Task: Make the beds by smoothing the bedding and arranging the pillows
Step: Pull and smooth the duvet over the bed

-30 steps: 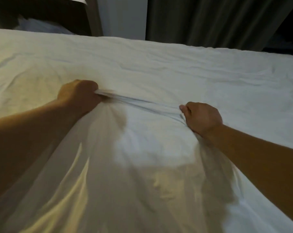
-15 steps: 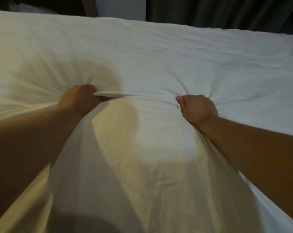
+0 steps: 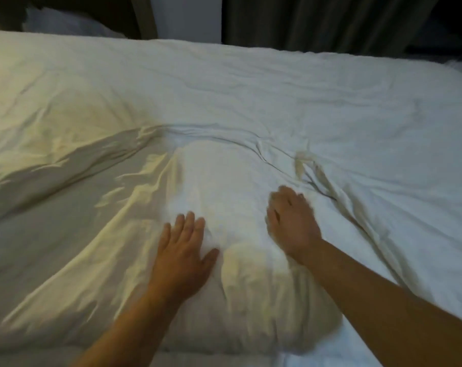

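Note:
A white duvet (image 3: 251, 96) covers the whole bed, creased across the middle and bunched into a soft mound near me. My left hand (image 3: 182, 250) lies flat on the left flank of that mound with its fingers straight and spread. On the mound's right side rests my right hand (image 3: 291, 223), blurred by motion, its fingers extended and loose on the fabric. Neither hand holds any cloth. A white pillow (image 3: 63, 23) shows partly beyond the far left edge of the bed.
Dark curtains (image 3: 317, 22) hang behind the bed's far edge. A pale wall strip (image 3: 187, 17) and a wooden post (image 3: 145, 14) stand at the back left. Warm light falls on the duvet's left half.
Both hands have let go of the pinched duvet fold and drawn back towards me. They now lie flat on the bedding, and the raised fold has dropped into creases.

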Demonstrator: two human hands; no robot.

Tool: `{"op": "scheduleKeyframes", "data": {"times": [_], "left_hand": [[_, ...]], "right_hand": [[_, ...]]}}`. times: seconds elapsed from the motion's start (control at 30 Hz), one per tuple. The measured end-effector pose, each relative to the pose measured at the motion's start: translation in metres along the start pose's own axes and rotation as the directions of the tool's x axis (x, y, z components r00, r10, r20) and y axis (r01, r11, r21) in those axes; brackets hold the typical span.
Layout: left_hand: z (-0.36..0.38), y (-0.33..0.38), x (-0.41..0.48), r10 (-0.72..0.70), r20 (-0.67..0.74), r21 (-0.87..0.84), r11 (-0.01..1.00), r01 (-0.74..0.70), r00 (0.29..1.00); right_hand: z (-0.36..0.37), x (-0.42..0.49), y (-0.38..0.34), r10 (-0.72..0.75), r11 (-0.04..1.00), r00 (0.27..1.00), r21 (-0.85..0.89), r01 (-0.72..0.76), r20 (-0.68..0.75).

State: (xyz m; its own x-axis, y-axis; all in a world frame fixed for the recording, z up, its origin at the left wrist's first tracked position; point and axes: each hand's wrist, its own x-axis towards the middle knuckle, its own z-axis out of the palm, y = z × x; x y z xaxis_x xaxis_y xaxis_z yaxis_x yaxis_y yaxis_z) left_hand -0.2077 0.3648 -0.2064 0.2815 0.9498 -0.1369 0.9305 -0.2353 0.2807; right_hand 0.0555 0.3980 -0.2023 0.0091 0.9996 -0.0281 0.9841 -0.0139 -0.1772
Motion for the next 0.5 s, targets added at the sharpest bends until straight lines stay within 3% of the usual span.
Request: {"op": "scheduleKeyframes", "data": {"times": [0.1,0.27,0.5], "left_hand": [[0.010,0.001,-0.032,-0.002,0.087,0.048,0.999,-0.002,0.996],[0.003,0.038,-0.051,-0.015,0.148,-0.018,1.000,0.018,0.989],[-0.006,0.165,-0.054,0.246,0.172,-0.195,0.958,-0.212,0.954]], "right_hand": [[-0.020,-0.065,0.003,0.014,1.000,0.997,0.003,-0.014,0.075],[-0.057,-0.139,0.042,0.177,0.981,0.970,0.047,-0.187,0.167],[-0.088,-0.258,0.126,0.398,0.908,0.917,-0.151,-0.390,0.024]]}}
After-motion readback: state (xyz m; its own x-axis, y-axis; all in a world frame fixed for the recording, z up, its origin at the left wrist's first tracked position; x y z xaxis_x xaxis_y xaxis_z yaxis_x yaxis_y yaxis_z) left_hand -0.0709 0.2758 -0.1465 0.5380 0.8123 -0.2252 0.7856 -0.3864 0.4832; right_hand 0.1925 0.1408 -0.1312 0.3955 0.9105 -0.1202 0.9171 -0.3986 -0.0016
